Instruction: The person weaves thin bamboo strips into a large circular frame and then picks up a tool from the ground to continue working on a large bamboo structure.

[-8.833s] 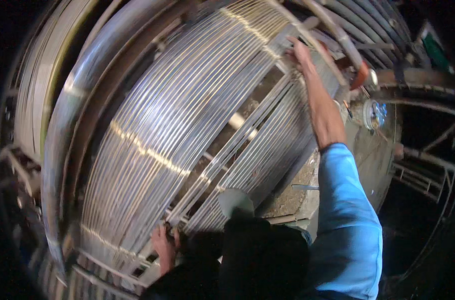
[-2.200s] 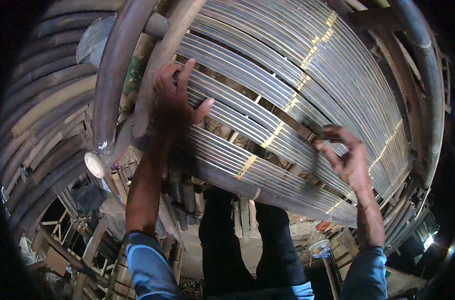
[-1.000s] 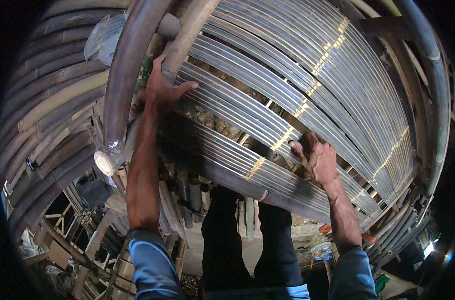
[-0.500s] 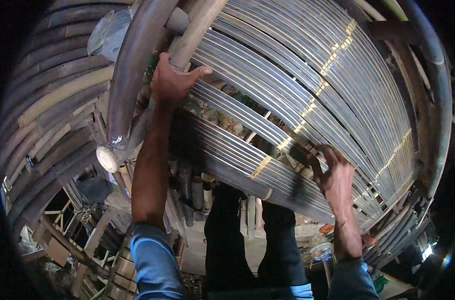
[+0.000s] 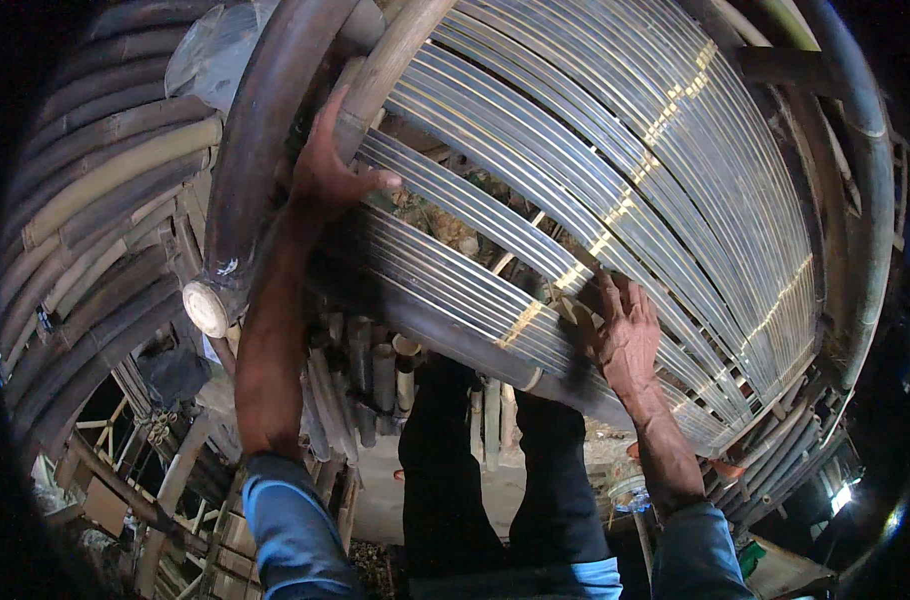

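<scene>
A wide panel of long, narrow bamboo slats [image 5: 715,190] stretches before me, crossed by pale yellow bindings. My left hand [image 5: 325,175] grips the light bamboo pole [image 5: 395,65] at the panel's left end, thumb pointing out to the right over the slats. Some of its fingers are hidden by the pole. My right hand [image 5: 627,335] is bent over the nearer bamboo slats [image 5: 445,275], beside a binding, with slats between thumb and fingers; its fingertips are partly in shadow. Gaps separate the nearer slat groups, and rubble shows through them.
A thick dark bamboo beam [image 5: 265,150] with a pale cut end stands left of my left arm. Stacked bamboo poles [image 5: 105,190] fill the far left. A clear plastic bag [image 5: 215,60] lies above them. A small plastic tub [image 5: 630,492] is below my right forearm.
My right hand has moved left and slightly down along the slats toward the binding. My left hand has shifted slightly left and down at the pole. The view has shifted a little.
</scene>
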Demonstrator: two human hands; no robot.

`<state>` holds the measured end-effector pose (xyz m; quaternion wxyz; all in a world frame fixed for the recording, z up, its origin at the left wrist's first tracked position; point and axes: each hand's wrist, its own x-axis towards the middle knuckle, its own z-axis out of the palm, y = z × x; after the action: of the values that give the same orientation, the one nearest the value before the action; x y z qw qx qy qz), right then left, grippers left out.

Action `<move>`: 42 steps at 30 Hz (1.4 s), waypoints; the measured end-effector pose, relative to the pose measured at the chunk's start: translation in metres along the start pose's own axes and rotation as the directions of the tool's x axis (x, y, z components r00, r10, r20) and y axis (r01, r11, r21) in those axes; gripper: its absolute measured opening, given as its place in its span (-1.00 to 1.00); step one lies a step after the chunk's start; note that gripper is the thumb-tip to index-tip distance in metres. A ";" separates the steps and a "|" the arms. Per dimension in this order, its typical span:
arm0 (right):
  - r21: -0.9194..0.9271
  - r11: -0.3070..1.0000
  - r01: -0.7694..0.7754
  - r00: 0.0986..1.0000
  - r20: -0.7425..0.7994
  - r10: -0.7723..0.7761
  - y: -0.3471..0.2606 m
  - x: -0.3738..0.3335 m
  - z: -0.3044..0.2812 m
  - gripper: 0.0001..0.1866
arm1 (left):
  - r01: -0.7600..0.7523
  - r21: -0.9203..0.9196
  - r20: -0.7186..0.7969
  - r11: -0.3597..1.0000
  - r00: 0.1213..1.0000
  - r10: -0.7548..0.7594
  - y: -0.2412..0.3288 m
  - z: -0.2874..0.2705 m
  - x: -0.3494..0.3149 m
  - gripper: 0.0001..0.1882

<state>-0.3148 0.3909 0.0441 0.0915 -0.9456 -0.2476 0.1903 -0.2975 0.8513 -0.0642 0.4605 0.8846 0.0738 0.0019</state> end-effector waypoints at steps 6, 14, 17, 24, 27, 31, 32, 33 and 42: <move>-0.040 0.993 -0.108 0.979 0.172 0.114 0.002 0.002 0.020 -0.50 | 0.012 -0.024 0.076 1.000 0.997 -0.010 0.000 -0.007 0.001 0.44; -0.066 0.997 -0.036 0.983 0.180 0.047 0.017 0.011 0.007 -0.59 | 0.056 0.165 -0.057 0.985 0.997 -0.048 0.008 0.005 -0.009 0.39; 0.037 0.999 0.013 0.966 0.258 -0.022 0.023 0.010 -0.016 -0.50 | 0.016 0.184 -0.179 0.983 0.984 0.018 -0.001 -0.002 -0.018 0.31; 0.033 0.998 -0.045 0.974 0.224 0.037 0.030 0.014 -0.027 -0.51 | 0.210 0.319 -0.158 0.924 0.973 -0.166 0.041 0.012 -0.004 0.23; 0.026 0.999 -0.037 0.993 0.110 0.034 0.005 -0.009 -0.034 -0.61 | 0.273 0.315 -0.173 0.909 0.958 -0.227 0.041 0.007 -0.009 0.26; 0.165 0.986 -0.035 0.996 0.082 0.022 -0.026 -0.043 -0.025 -0.50 | 0.083 0.421 -0.325 0.904 0.943 0.065 0.045 0.012 -0.038 0.15; 0.158 0.985 -0.068 0.989 0.141 0.046 -0.030 -0.042 -0.019 -0.46 | 0.045 0.456 -0.352 0.889 0.926 0.134 0.047 0.014 -0.049 0.12; 0.153 0.985 -0.075 0.990 0.134 0.054 -0.024 -0.042 -0.008 -0.46 | 0.035 0.452 -0.351 0.891 0.925 0.142 0.056 0.017 -0.053 0.12; 0.243 0.955 -0.167 0.823 0.568 -0.001 0.017 -0.022 0.042 -0.31 | -0.210 0.468 -0.022 0.858 0.968 0.249 0.090 0.079 -0.093 0.05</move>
<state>-0.3424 0.3678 0.0082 0.1400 -0.8346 -0.1917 0.4971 -0.3721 0.7235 -0.0304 0.2297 0.9702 -0.0151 0.0751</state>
